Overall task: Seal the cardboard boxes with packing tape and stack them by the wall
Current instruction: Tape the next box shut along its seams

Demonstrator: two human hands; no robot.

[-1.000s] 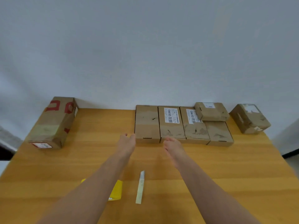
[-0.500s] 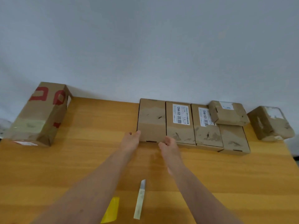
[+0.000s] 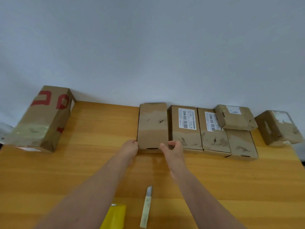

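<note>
Item: plain box (image 3: 152, 126), leftmost in a row of 4 cardboard boxes at the far edge of the table (image 3: 99, 146), close under the wall (image 3: 148, 47). Its right flank touches the labelled box (image 3: 185, 128). Hold: left hand (image 3: 130, 147) is curled against the near left corner. Right hand (image 3: 173, 149) pinches the near right corner, thumb on the near side and fingers reaching into the seam with the neighbour; whether either hand reaches under the box cannot be told. Step, as judged: taking this box out of the row for sealing. Handling advice: draw it straight toward the body with both corners level, so the neighbour is not dragged along by the shared side; lifting the near end slightly should spare the worn cardboard. Clearances: open wood to the left as far as the large red-printed box (image 3: 42, 116), which is well apart, and a broad bare strip in front of the row. Obstacles near the body: 1 cutter (image 3: 146, 207) lying between the forearms and 1 yellow item (image 3: 115, 215) beside it, partly hidden by the left forearm. Set the box down short of both.
</note>
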